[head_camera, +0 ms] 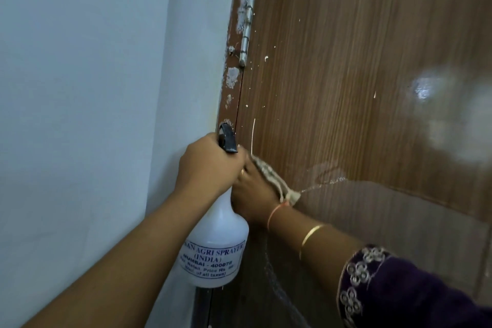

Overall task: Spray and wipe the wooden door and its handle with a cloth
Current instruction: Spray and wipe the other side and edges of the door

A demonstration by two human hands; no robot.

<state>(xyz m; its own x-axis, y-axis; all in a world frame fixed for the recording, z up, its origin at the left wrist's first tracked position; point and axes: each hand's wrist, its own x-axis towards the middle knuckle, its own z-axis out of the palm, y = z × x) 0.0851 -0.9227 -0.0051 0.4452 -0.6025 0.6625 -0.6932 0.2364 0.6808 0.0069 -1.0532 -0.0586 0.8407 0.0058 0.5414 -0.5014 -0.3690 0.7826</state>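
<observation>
Grip of left hand [207,165] wraps spray bottle [217,245] neck; right hand [253,194] presses cloth [278,177] on door [359,61]

Right arm in a dark purple sleeve [394,290], its cuff edged with pale embroidered rings. Past the sleeve, toward the right hand [253,194]: a thin gold bangle [311,235], then an orange thread band [276,211], and farthest from the sleeve a small ring [242,171].
</observation>
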